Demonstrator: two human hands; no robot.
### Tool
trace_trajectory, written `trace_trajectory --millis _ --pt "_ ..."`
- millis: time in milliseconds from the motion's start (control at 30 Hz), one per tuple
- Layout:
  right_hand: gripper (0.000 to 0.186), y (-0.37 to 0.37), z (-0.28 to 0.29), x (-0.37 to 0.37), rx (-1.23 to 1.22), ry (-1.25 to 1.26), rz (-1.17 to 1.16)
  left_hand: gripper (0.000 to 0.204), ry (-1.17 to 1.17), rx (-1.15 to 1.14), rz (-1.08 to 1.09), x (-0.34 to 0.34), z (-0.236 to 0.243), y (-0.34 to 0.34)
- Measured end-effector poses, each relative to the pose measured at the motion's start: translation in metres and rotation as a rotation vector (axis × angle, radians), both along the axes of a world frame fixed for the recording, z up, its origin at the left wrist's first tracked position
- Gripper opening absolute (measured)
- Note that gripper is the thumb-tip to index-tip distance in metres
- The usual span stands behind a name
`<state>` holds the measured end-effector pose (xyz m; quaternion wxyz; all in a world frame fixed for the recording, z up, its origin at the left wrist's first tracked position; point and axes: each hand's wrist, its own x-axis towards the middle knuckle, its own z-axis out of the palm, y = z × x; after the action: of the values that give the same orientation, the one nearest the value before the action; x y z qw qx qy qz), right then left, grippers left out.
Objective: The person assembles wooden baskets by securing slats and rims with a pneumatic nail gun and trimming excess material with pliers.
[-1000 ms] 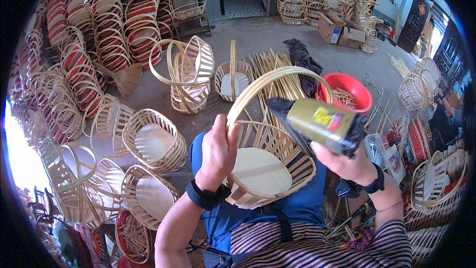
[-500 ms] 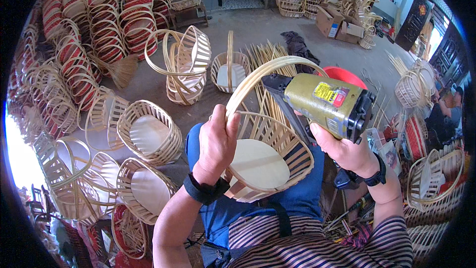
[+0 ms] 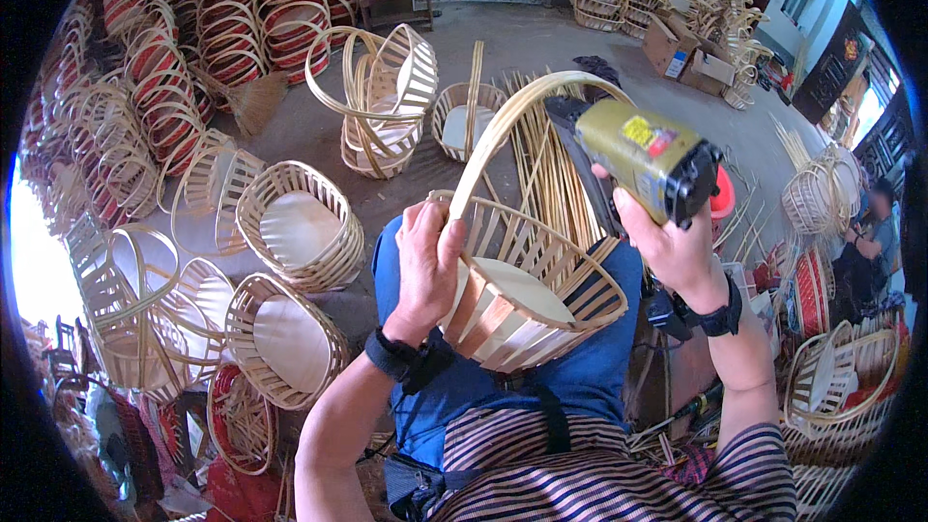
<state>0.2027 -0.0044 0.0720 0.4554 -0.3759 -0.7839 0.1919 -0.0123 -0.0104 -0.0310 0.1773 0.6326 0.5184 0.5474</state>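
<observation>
A woven wooden-strip basket (image 3: pixel 517 331) with a pale oval bottom is tilted above my lap. My left hand (image 3: pixel 422 266) is closed on it at the left rim, thumb against the foot of its arched handle (image 3: pixel 490 140). In my right hand (image 3: pixel 667 242) is an olive-gold staple gun (image 3: pixel 643 155) with a black end cap, gripped by its handle. The gun is over the basket's far right side, beside the other end of the arch. Its nose is partly hidden, so I cannot tell whether it touches the basket.
Similar baskets (image 3: pixel 300 222) stand to my left, with tall stacks of red-banded ones (image 3: pixel 227 24) behind. Ahead, loose wooden strips (image 3: pixel 546 169) lie on the floor near a red bucket (image 3: pixel 723 195). Cardboard boxes (image 3: pixel 667 43) sit farther back. At the far right is another person (image 3: pixel 878 232).
The basket has tipped so that more of its near outer wall shows. My right hand and the staple gun have shifted slightly right. The whole view has also shifted.
</observation>
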Motion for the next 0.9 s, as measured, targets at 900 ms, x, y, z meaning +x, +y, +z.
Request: trace_trajectory --millis 900 --pt "0.06 -0.025 -0.003 -0.009 -0.201 -0.181 0.362 0.027 0.091 0.039 0.044 0.003 0.011 0.003"
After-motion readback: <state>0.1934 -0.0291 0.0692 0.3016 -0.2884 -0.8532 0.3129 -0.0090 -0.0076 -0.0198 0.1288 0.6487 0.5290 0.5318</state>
